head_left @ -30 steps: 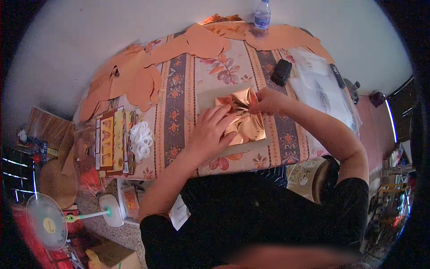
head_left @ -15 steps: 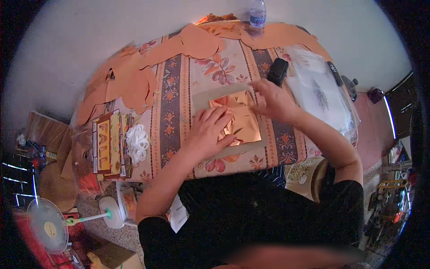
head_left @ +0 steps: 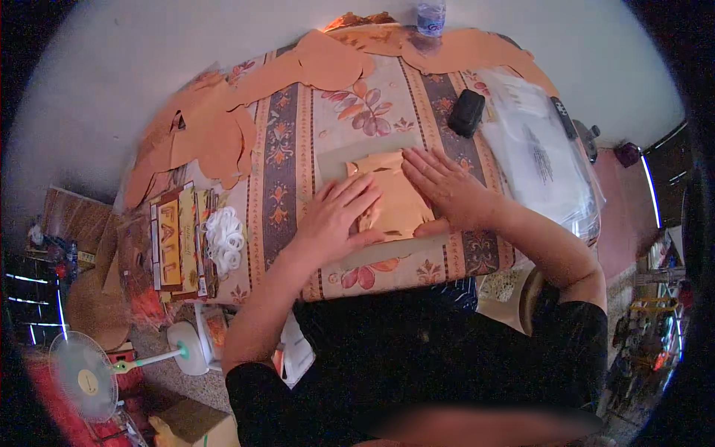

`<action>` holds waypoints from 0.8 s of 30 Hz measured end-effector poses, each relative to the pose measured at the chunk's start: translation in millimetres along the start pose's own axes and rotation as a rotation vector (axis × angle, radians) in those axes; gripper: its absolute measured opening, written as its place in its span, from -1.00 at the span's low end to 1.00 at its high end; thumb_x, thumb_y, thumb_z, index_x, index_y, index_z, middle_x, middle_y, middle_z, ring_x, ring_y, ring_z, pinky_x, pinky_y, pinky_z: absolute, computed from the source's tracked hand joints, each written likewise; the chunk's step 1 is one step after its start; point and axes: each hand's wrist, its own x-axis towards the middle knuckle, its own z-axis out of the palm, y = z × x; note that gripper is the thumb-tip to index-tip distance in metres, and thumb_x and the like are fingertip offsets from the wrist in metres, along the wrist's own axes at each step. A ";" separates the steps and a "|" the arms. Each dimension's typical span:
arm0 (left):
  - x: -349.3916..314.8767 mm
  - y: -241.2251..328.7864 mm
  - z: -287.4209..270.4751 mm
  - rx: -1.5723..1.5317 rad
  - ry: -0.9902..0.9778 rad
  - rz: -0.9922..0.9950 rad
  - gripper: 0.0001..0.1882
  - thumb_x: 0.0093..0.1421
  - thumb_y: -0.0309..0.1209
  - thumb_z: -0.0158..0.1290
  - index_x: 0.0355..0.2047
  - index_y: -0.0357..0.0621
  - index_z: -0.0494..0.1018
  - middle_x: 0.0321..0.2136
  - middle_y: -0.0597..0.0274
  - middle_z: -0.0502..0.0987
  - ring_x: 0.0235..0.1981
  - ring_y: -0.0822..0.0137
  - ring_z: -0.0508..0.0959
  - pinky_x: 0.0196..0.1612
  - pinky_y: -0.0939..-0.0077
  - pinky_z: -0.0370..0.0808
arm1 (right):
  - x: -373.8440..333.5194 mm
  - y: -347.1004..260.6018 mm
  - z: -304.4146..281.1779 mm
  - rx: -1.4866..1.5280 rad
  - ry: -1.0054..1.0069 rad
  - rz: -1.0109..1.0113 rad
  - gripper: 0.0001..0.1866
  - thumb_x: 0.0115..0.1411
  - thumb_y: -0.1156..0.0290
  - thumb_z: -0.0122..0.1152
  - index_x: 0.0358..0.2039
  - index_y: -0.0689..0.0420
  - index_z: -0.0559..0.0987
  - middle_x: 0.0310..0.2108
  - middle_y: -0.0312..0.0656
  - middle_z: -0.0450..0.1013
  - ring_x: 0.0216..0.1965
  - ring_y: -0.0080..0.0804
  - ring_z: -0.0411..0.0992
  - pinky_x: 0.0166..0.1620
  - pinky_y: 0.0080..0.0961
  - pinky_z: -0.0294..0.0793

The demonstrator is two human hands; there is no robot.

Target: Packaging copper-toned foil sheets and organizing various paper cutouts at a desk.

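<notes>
A shiny copper-coloured foil sheet [head_left: 392, 195], roughly square and slightly creased, lies on a thin greyish translucent sheet [head_left: 333, 165] in the middle of the table. My left hand [head_left: 335, 212] rests flat over the foil's left side, fingers stretched out. Along the right edge my right hand [head_left: 450, 190] lies with straight fingers, its fingertips near the top corner and the thumb by the bottom corner. Both palms face down and neither hand grips anything. The foil's side edges are partly hidden under the hands.
Orange-brown paper cutouts [head_left: 334, 63] line the table's far and left edges. A water bottle [head_left: 430, 18] stands at the back. On the right are a black object [head_left: 467, 113] and clear plastic bags [head_left: 540, 156]. Printed cards [head_left: 179, 238] and white ribbon rolls [head_left: 224, 242] lie left.
My right hand has come down from its raised position onto the foil's right edge. My left hand has shifted slightly left, still lying on the foil.
</notes>
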 end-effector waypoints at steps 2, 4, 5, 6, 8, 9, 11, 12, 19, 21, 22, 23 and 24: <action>-2.3 -3.5 -3.3 -0.012 -0.011 -0.007 -0.20 0.00 -0.01 0.18 0.20 -0.09 0.24 0.26 0.08 0.15 0.28 0.09 0.14 0.28 0.12 0.03 | 0.6 1.0 -0.4 0.029 -0.004 0.008 0.16 -0.02 -0.34 0.07 0.27 0.39 -0.03 0.32 0.20 -0.13 0.37 0.02 -0.19 0.35 -0.10 -0.25; -1.4 -5.9 -5.6 -0.027 -0.022 -0.008 -0.17 -0.02 -0.02 0.21 0.21 -0.09 0.23 0.27 0.08 0.13 0.29 0.10 0.13 0.29 0.12 0.01 | 0.5 2.9 2.8 0.030 0.003 0.007 0.16 -0.02 -0.35 0.06 0.27 0.39 -0.03 0.32 0.20 -0.13 0.37 0.03 -0.19 0.35 -0.10 -0.25; -0.2 -7.2 -7.0 -0.022 -0.014 0.002 -0.18 -0.04 -0.04 0.23 0.19 -0.10 0.25 0.26 0.09 0.16 0.27 0.11 0.16 0.28 0.15 0.05 | 0.5 3.7 4.1 0.025 0.014 0.003 0.17 -0.03 -0.35 0.06 0.27 0.39 -0.03 0.32 0.21 -0.13 0.37 0.03 -0.19 0.35 -0.10 -0.25; 1.9 -8.5 -8.0 -0.016 -0.004 0.014 -0.20 -0.05 -0.06 0.25 0.18 -0.10 0.27 0.24 0.09 0.19 0.25 0.11 0.19 0.27 0.18 0.09 | 0.3 4.3 5.3 0.025 0.014 0.007 0.17 -0.03 -0.35 0.06 0.27 0.39 -0.03 0.32 0.21 -0.13 0.37 0.03 -0.19 0.35 -0.10 -0.25; 7.7 -12.4 -10.7 -0.047 0.043 0.018 -0.31 -0.01 -0.12 0.23 0.10 -0.14 0.33 0.16 0.08 0.28 0.19 0.10 0.26 0.22 0.20 0.18 | 0.6 5.2 6.9 0.021 0.021 -0.003 0.17 -0.04 -0.36 0.06 0.27 0.39 -0.03 0.32 0.21 -0.13 0.37 0.03 -0.19 0.35 -0.09 -0.26; 11.6 -14.8 -12.6 -0.078 0.092 0.019 -0.42 0.03 -0.19 0.20 0.03 -0.17 0.39 0.08 0.08 0.37 0.13 0.08 0.33 0.16 0.23 0.26 | 0.7 4.9 6.5 0.019 0.023 -0.005 0.17 -0.04 -0.36 0.06 0.27 0.39 -0.03 0.32 0.21 -0.13 0.37 0.03 -0.19 0.35 -0.09 -0.26; 28.4 -19.9 -13.5 -0.068 0.160 0.003 -0.57 0.07 -0.27 0.16 -0.08 -0.19 0.42 -0.02 0.08 0.42 0.05 0.06 0.38 0.09 0.23 0.31 | 1.2 2.9 4.5 0.024 0.016 0.004 0.17 -0.03 -0.36 0.06 0.27 0.39 -0.03 0.32 0.20 -0.13 0.37 0.02 -0.19 0.34 -0.06 -0.27; 38.0 -21.3 -12.4 -0.062 0.225 -0.010 -0.71 0.10 -0.35 0.12 -0.18 -0.21 0.46 -0.13 0.08 0.47 -0.03 0.04 0.43 0.02 0.24 0.36 | 1.2 1.8 3.4 0.018 0.019 0.001 0.17 -0.03 -0.36 0.06 0.27 0.39 -0.03 0.32 0.20 -0.13 0.37 0.02 -0.19 0.34 -0.06 -0.27; 80.0 -25.3 9.1 -0.066 0.268 -0.063 -0.86 0.14 -0.37 0.02 -0.36 -0.14 0.49 -0.30 0.16 0.50 -0.18 0.09 0.47 -0.12 0.20 0.36 | -0.9 0.5 3.0 0.033 0.002 0.023 0.19 -0.07 -0.36 0.10 0.28 0.35 -0.03 0.33 0.16 -0.13 0.38 -0.02 -0.20 0.34 -0.03 -0.29; 84.6 -25.6 8.3 -0.012 0.215 -0.118 -0.87 0.15 -0.36 0.00 -0.39 -0.13 0.48 -0.32 0.15 0.51 -0.20 0.09 0.48 -0.13 0.20 0.35 | -1.5 0.7 3.6 0.033 0.013 0.025 0.20 -0.08 -0.36 0.12 0.29 0.34 -0.03 0.33 0.15 -0.13 0.38 -0.03 -0.21 0.34 -0.03 -0.30; 85.9 -26.1 8.0 -0.011 0.215 -0.113 -0.87 0.15 -0.36 0.00 -0.39 -0.13 0.48 -0.32 0.15 0.51 -0.20 0.09 0.48 -0.13 0.20 0.35 | -1.6 0.3 3.5 0.051 0.020 0.029 0.20 -0.09 -0.37 0.12 0.29 0.33 -0.03 0.33 0.13 -0.13 0.38 -0.04 -0.21 0.34 -0.03 -0.30; 86.7 -26.8 7.7 -0.053 0.224 -0.105 -0.87 0.15 -0.38 0.02 -0.40 -0.18 0.46 -0.38 0.09 0.50 -0.26 0.04 0.50 -0.19 0.19 0.39 | -1.9 0.3 3.6 0.069 0.026 0.033 0.21 -0.10 -0.37 0.12 0.29 0.32 -0.03 0.33 0.12 -0.13 0.38 -0.04 -0.21 0.35 -0.03 -0.31; 87.4 -27.6 7.4 -0.095 0.232 -0.097 -0.87 0.14 -0.40 0.03 -0.40 -0.22 0.44 -0.43 0.03 0.48 -0.32 -0.02 0.52 -0.25 0.18 0.43 | -2.2 0.6 4.0 0.069 0.029 0.036 0.21 -0.10 -0.37 0.12 0.29 0.32 -0.03 0.33 0.12 -0.13 0.38 -0.04 -0.21 0.35 -0.03 -0.31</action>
